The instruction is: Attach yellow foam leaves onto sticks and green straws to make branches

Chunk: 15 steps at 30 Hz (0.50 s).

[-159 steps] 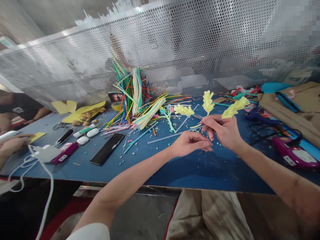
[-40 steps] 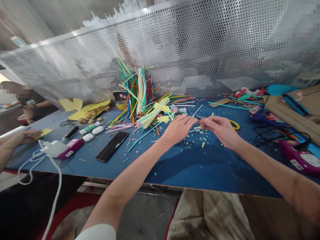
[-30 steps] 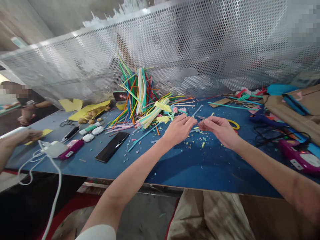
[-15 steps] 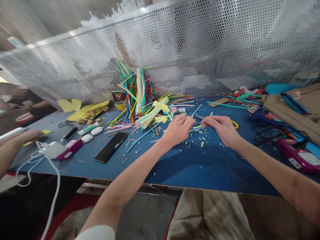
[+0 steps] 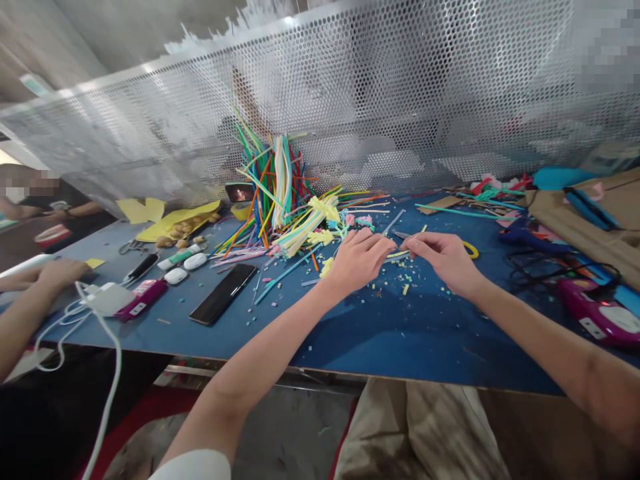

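Observation:
Above the blue table (image 5: 280,333), my left hand (image 5: 361,261) is closed, fingers bent over a yellow pipe cleaner (image 5: 396,256). A fuzzy yellow piece (image 5: 327,267) pokes out on its wrist side. My right hand (image 5: 443,259) pinches the other end of that strip between thumb and forefinger, close to my left fingertips. Scissors (image 5: 471,250) with a yellow handle lie behind my right hand, their blade tip showing past the fingers. Yellow pipe-cleaner shapes (image 5: 325,210) rest on a bundle of pale pipe cleaners (image 5: 295,237) beyond my left hand.
Coloured pipe cleaners (image 5: 260,180) stand against a perforated metal panel (image 5: 400,100). A black phone (image 5: 223,293), white cases and a purple power strip (image 5: 143,299) lie left. Another purple power strip (image 5: 597,307) sits right. Snippets litter the table. A co-worker's hand (image 5: 63,272) is far left.
My left hand has shifted slightly right, towards my right fingertips. The fuzzy yellow piece now shows below my left hand. The co-worker's hand at the left has moved a little.

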Each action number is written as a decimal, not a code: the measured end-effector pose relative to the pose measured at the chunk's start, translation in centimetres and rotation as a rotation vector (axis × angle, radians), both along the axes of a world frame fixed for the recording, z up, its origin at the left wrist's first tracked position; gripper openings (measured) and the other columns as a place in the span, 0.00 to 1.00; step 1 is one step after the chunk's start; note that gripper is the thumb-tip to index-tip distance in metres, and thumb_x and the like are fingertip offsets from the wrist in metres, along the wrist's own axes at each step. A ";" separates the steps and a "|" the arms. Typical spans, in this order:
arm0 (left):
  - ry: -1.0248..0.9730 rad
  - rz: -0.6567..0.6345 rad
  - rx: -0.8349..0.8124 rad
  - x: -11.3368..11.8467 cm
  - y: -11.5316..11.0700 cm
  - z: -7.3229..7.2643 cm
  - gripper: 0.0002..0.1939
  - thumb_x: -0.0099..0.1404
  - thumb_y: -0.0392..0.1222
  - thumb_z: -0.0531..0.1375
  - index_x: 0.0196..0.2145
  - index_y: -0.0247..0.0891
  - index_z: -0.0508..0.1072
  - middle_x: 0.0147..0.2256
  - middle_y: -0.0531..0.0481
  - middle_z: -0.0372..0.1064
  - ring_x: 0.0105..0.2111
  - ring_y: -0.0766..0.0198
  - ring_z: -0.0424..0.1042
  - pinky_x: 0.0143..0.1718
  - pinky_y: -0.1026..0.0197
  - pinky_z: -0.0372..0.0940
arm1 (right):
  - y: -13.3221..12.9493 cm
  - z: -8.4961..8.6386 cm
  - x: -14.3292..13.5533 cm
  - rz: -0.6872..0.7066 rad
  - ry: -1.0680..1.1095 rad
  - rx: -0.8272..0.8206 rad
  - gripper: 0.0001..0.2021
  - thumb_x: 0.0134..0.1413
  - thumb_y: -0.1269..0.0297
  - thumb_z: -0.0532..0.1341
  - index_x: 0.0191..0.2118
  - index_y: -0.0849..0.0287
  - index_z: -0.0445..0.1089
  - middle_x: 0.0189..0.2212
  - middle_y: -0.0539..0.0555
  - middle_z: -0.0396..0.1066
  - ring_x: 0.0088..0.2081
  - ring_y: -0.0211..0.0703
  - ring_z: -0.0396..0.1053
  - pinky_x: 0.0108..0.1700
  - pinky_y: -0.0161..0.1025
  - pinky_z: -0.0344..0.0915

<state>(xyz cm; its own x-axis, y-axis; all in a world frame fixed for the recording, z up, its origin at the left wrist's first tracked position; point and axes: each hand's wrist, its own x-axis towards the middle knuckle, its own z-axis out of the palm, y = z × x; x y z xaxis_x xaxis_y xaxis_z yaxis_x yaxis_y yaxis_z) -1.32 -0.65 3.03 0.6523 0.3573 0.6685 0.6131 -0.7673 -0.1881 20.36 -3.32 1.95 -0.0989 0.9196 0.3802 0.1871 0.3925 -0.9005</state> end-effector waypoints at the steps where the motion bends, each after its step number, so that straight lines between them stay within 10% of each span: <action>1: 0.004 0.005 0.001 0.0 -0.1 0.1 0.08 0.74 0.42 0.52 0.41 0.42 0.70 0.35 0.53 0.74 0.37 0.62 0.65 0.41 0.57 0.55 | -0.1 0.1 0.0 0.000 -0.004 0.001 0.12 0.57 0.50 0.64 0.35 0.50 0.80 0.29 0.49 0.75 0.32 0.41 0.68 0.39 0.40 0.64; 15: -0.022 0.022 -0.017 0.1 -0.6 0.1 0.10 0.73 0.43 0.53 0.41 0.44 0.74 0.37 0.53 0.77 0.37 0.62 0.66 0.41 0.56 0.55 | -0.4 0.2 -0.3 0.003 -0.093 0.110 0.12 0.58 0.50 0.63 0.34 0.52 0.76 0.33 0.51 0.76 0.37 0.45 0.71 0.43 0.43 0.67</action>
